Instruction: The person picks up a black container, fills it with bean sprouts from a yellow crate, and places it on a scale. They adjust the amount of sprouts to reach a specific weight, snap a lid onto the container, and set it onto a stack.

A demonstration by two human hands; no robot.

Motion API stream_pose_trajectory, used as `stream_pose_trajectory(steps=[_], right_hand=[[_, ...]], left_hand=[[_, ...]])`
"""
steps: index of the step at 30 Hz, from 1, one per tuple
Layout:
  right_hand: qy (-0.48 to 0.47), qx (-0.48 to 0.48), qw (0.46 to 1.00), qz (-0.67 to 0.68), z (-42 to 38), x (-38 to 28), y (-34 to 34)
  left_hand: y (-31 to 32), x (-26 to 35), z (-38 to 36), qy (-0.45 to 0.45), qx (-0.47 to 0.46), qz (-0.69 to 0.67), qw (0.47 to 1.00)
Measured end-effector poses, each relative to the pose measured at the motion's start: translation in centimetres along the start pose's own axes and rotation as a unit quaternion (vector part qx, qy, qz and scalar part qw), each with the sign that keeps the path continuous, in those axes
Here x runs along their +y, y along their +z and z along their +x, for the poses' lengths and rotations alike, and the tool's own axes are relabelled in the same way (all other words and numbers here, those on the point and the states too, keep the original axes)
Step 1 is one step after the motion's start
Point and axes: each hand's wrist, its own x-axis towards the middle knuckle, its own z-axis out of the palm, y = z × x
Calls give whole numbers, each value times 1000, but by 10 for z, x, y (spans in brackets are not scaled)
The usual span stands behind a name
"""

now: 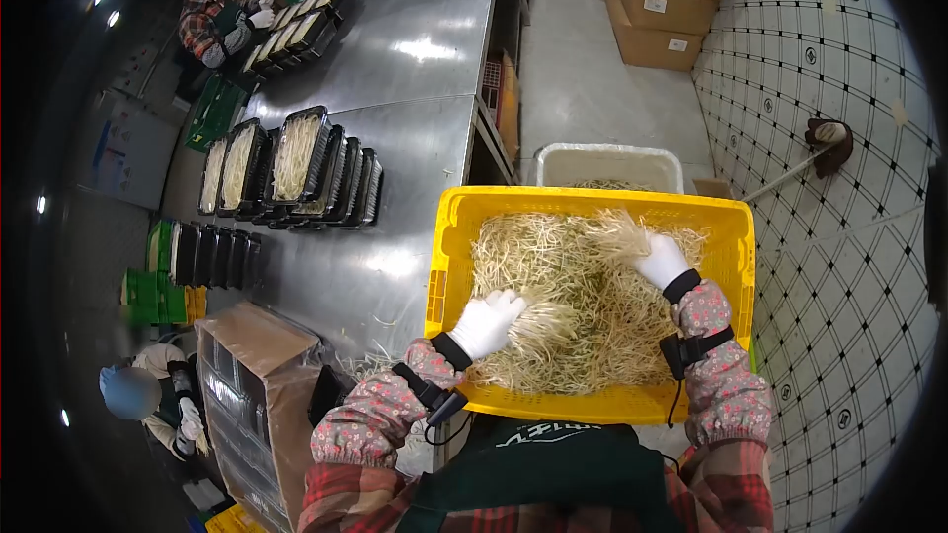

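Observation:
A yellow plastic crate [592, 205] stands in front of me, filled with pale bean sprouts [583, 306]. My left hand [487, 324], in a white glove, rests on the sprouts at the crate's near left, fingers curled into a clump. My right hand [660, 259], also gloved, grips a tuft of sprouts lifted a little above the pile at the far right. Both forearms wear floral sleeve covers and black wrist straps.
A long steel table [395, 89] runs to the left with rows of black trays [296, 163], some filled with sprouts. A wrapped stack of trays [252, 385] stands near left. A white tub [607, 166] sits behind the crate. Two other people work at left. Cardboard boxes stand far back.

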Motion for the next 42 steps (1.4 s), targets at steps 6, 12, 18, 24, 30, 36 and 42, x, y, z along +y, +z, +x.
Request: stream_pose_trajectory(steps=[6, 12, 18, 24, 30, 36, 42], right_hand=[[-3, -181, 984, 0, 30, -13, 71], [49, -146, 984, -89, 27, -39, 30], [33, -129, 991, -4, 26, -67, 78], [-98, -143, 930, -323, -40, -122, 103], [-18, -139, 958, -250, -10, -86, 125], [-57, -78, 991, -92, 13, -57, 104], [23, -140, 924, 355, 11, -38, 51]], left_hand=[[27, 25, 38, 59, 60, 122, 989], [22, 33, -3, -165, 95, -115, 975], [87, 17, -13, -329, 168, -680, 633], [93, 35, -19, -315, 132, -765, 547], [52, 39, -52, -240, 145, -756, 591], [-32, 1, -173, -259, 533, -507, 626], [16, -37, -355, -563, 667, -26, 487]])
